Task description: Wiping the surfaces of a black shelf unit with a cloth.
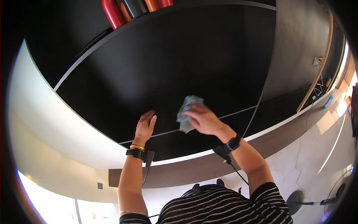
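My right hand [206,119] grips a crumpled grey-blue cloth [184,123] against or just over a glossy black panel [179,58]. That hand and the cloth are slightly blurred. To its left, my left hand [145,126] holds nothing; its thumb stands off from the fingers. The fingertips lie over the same black panel, and I cannot tell whether they touch it. Thin grey edging strips [237,112] frame the panel. Both wrists wear black straps with small devices and cables, and a gold bangle [138,147] sits on the left one.
Red, orange and black vases [113,12] stand on a ledge at the top. A curved white side wall [56,120] borders the panel on the left. White cables [318,88] and a blue object [328,102] lie at the right. A round black base [294,202] stands on the pale floor.
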